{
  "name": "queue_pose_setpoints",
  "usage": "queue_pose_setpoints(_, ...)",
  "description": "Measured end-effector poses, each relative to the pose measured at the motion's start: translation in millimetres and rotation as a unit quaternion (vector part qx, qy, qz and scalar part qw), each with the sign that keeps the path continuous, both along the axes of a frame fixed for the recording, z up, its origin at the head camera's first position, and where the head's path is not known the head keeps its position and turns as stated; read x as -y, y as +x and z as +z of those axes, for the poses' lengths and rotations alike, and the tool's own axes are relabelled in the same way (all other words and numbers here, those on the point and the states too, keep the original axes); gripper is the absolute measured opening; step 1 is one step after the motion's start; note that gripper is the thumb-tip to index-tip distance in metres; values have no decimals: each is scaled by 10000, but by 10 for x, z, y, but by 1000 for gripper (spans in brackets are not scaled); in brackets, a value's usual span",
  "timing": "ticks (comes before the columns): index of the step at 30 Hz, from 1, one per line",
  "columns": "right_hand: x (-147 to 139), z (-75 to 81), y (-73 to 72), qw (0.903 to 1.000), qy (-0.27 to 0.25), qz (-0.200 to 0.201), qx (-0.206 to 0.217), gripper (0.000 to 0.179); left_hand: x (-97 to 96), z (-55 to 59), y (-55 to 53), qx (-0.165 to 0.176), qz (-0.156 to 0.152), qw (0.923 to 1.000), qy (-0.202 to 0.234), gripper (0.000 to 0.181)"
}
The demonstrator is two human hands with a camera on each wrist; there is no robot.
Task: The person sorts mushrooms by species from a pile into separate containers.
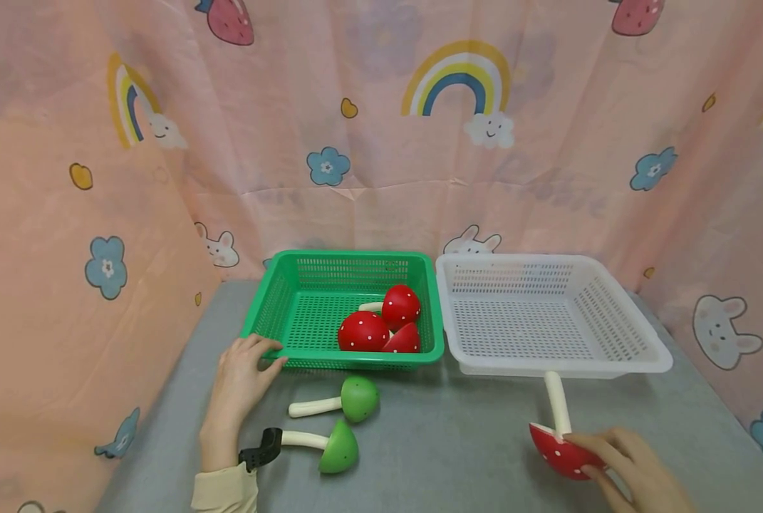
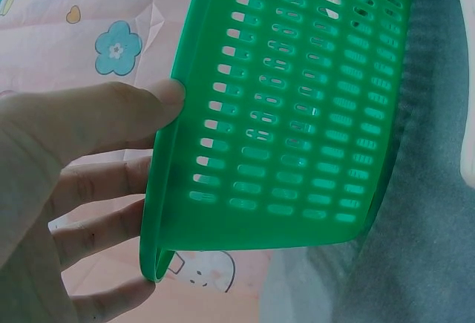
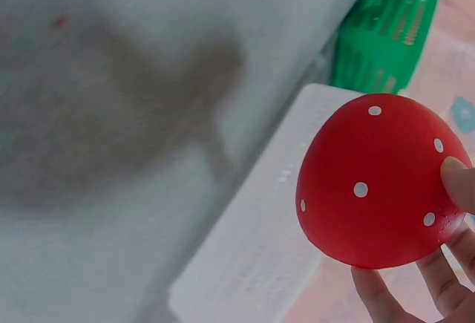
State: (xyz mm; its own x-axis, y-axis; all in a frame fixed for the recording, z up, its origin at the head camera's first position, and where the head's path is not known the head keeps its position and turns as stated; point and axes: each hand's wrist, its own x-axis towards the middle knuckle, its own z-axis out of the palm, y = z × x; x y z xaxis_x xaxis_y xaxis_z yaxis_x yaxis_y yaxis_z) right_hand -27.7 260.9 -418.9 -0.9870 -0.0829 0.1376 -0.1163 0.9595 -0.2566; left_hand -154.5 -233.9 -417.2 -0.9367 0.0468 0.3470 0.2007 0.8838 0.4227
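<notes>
My left hand (image 1: 244, 375) grips the front left corner of the green basket (image 1: 268, 288), and in the left wrist view its thumb (image 2: 168, 99) lies on the rim with the fingers behind. Three red mushrooms with white dots, one of them a red toy mushroom (image 1: 363, 331), lie in the basket's right part. At the right, my right hand (image 1: 631, 467) pinches another red toy mushroom (image 1: 563, 456) by its cap, its pale stem pointing up and away. The right wrist view shows the dotted cap (image 3: 371, 167) between thumb and fingers, the stem hidden behind it.
A white basket (image 1: 551, 367) stands beside the green one, just beyond the held mushroom. Two green mushrooms, a farther one (image 1: 359, 399) and a nearer one (image 1: 339, 449), lie on the grey table (image 1: 445, 442) by my left wrist. A patterned pink curtain (image 1: 381, 149) hangs behind.
</notes>
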Motion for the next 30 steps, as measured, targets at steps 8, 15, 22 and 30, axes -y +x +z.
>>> queue_pose_setpoints(8,159,134,110,9953,0,209,-945,62,-2,-1,12,-4,-15,10000,-2,21)
queue_pose_setpoints(15,278,288,100,9904,-36,498,-1286,69,-3,0,3,-33,0,10000,19,21)
queue_pose_setpoints(22,306,476,-101,9802,-581,1224,-1441,72,6,1,8,-84,-17,10000,-25,20)
queue_pose_setpoints(30,482,609,-354,9787,-773,1386,-1304,65,6,-9,3,-90,-30,10000,-17,21)
